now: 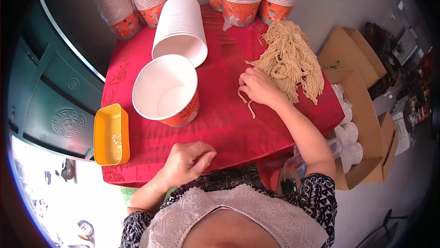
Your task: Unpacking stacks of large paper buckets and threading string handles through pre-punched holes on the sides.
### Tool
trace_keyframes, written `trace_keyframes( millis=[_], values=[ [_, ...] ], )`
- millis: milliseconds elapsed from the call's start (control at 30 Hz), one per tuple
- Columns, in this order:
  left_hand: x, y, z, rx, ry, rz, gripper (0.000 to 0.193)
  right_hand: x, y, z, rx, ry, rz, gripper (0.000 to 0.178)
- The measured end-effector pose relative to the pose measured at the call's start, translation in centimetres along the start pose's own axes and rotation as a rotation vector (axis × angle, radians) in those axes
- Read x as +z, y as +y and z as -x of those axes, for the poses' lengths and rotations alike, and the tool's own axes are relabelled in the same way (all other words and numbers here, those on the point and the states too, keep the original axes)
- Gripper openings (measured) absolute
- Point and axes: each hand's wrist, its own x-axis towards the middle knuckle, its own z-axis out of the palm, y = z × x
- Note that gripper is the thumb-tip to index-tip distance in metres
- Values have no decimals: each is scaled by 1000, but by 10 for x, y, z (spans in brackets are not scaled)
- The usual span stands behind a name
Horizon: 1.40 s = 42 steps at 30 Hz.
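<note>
At the right of the red-covered table, my right hand (259, 86) is closed on a strand of beige string (247, 103), whose end hangs below the fingers. The hand rests against the near-left side of a heap of the same string (293, 60). My left hand (190, 160) lies closed by the near edge, fingers curled and thumb against them; whatever it may hold is hidden. Ahead of it a large white paper bucket (166, 87) with an orange printed outside stands upright, its inside bare. Behind that, a stack of nested paper buckets (181, 23) lies on its side, mouth toward me.
A yellow plastic box (112, 133) with small white bits sits at the left edge of the red tablecloth (224, 133). Wrapped bucket stacks (243, 0) stand along the back. An open cardboard box (371, 133) with white rolls is right of the table; a green door (59, 110) is left.
</note>
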Motion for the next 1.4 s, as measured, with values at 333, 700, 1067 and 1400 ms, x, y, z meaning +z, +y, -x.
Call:
trace_keyframes(
  millis=[333,700,1067,1400],
  values=[
    [7,-8,-9,-47,-10,72,10,-1,2,6,-47,81,-207,9],
    [18,-15,-18,-98,248,157,18,-39,-86,40,-282,255,-528,14],
    [19,-16,-6,-89,280,435,10,-20,-127,52,-344,265,-626,15],
    [-10,-18,23,-352,134,453,24,3,-136,61,-97,-31,-902,4]
  ],
)
